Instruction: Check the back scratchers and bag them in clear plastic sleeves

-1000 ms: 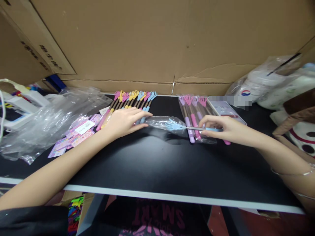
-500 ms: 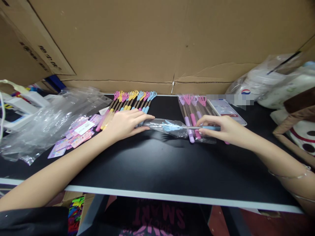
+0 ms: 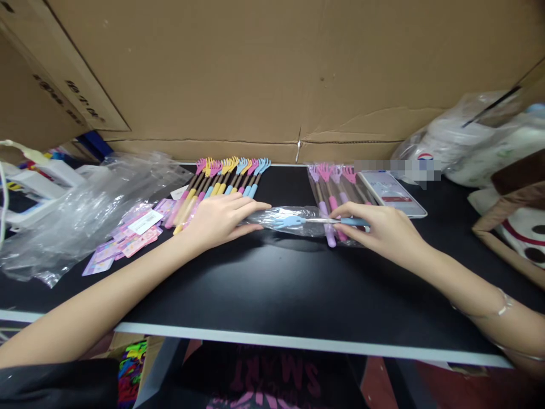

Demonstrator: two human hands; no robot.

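Note:
My right hand (image 3: 378,227) pinches the handle of a blue back scratcher (image 3: 289,222), whose claw end lies inside a clear plastic sleeve (image 3: 313,213). The sleeve's far end is gripped between the thumb and fingers of my left hand (image 3: 225,220). Beyond my left hand lies a row of pink, yellow and blue back scratchers (image 3: 232,170), their handles partly hidden by it. Behind my right hand, several purple and pink back scratchers (image 3: 326,182) lie in clear sleeves.
A pile of clear plastic bags (image 3: 97,204) and printed cards (image 3: 136,230) lies at the left. A phone (image 3: 398,196) rests back right, near a bagged cup (image 3: 451,145). Cardboard (image 3: 255,74) walls the back; a box of colourful pieces (image 3: 131,366) sits below the table edge.
The blue back scratcher has moved left, its claw deeper in the plastic sleeve. My right hand has shifted slightly left with it; my left hand has barely moved.

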